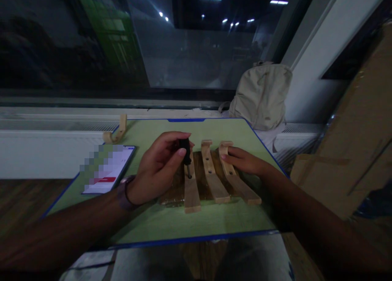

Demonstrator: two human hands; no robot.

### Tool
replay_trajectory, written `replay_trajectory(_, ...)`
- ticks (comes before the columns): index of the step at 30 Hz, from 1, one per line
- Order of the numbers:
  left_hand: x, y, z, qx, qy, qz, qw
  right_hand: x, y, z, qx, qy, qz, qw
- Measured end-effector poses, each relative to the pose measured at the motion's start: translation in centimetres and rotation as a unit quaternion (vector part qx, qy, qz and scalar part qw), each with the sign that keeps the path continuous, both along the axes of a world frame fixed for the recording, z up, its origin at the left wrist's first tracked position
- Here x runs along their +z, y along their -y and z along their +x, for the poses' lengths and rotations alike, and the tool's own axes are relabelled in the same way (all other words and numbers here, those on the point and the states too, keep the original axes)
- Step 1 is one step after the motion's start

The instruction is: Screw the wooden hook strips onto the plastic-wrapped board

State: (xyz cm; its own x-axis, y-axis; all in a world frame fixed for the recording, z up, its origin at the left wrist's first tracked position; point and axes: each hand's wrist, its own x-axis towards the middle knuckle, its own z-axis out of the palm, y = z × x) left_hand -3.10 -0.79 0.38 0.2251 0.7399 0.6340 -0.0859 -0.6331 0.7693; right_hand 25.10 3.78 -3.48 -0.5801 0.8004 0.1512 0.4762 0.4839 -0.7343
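My left hand (162, 167) grips a black-handled screwdriver (185, 150) between thumb and fingers. Its shaft points down, with the tip at a dark hole in the leftmost wooden hook (192, 195). Two similar curved hooks lie to the right: a middle wooden hook (211, 171) and a right wooden hook (234, 179). All three rest across a dark brown wooden board (200, 187) with a shiny surface. My right hand (245, 160) has its fingers closed on the upper part of the right hook. Part of the left hook's top is hidden behind my left hand.
A phone or tablet (113, 171) lies at the table's left, partly blurred out. Another wooden hook (120, 130) stands at the back left corner of the green table (153, 228). Behind the table are a beige backpack (265, 95) and a window; large cardboard (346, 130) leans at right.
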Motion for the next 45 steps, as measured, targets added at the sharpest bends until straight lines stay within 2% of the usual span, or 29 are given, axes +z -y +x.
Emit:
replay_trajectory(6, 0.4, -0.7, 0.2, 0.021, 0.040, 0.083, 0.996, 0.0, 0.0, 0.0, -0.005, 0.002, -0.002, 1.000)
replay_trajectory(10, 0.5, -0.4, 0.1, 0.037, 0.016, 0.036, 0.999, -0.1, 0.0, 0.1, -0.013, 0.015, 0.002, 1.000)
replay_trajectory(14, 0.3, 0.2, -0.1, -0.009, -0.008, -0.006, 1.000, 0.1, 0.1, 0.0, -0.015, 0.022, -0.003, 1.000)
replay_trajectory(23, 0.5, -0.3, 0.1, 0.005, 0.024, 0.029, 0.999, 0.0, 0.0, 0.0, -0.006, 0.002, -0.015, 1.000)
replay_trajectory(26, 0.4, 0.0, 0.0, -0.039, -0.009, 0.026, 0.999, 0.0, 0.1, 0.1, -0.016, 0.005, -0.030, 0.999)
replay_trajectory(29, 0.2, 0.3, -0.1, -0.088, -0.033, 0.058, 0.994, 0.2, 0.4, 0.0, -0.018, -0.004, -0.040, 0.999)
replay_trajectory(33, 0.3, 0.1, -0.2, -0.057, -0.022, 0.064, 0.996, 0.3, 0.5, -0.2, -0.009, -0.018, -0.033, 0.999)
replay_trajectory(37, 0.5, -0.5, -0.4, 0.009, -0.021, 0.107, 0.994, 0.3, 0.3, -0.1, -0.002, -0.013, -0.020, 1.000)
replay_trajectory(39, 0.3, -0.6, -0.4, 0.032, -0.024, 0.097, 0.994, 0.2, 0.1, -0.1, 0.000, -0.006, -0.014, 1.000)
replay_trajectory(45, -0.1, 0.1, -0.2, -0.016, -0.001, 0.027, 1.000, 0.0, 0.0, 0.0, -0.001, 0.001, 0.000, 1.000)
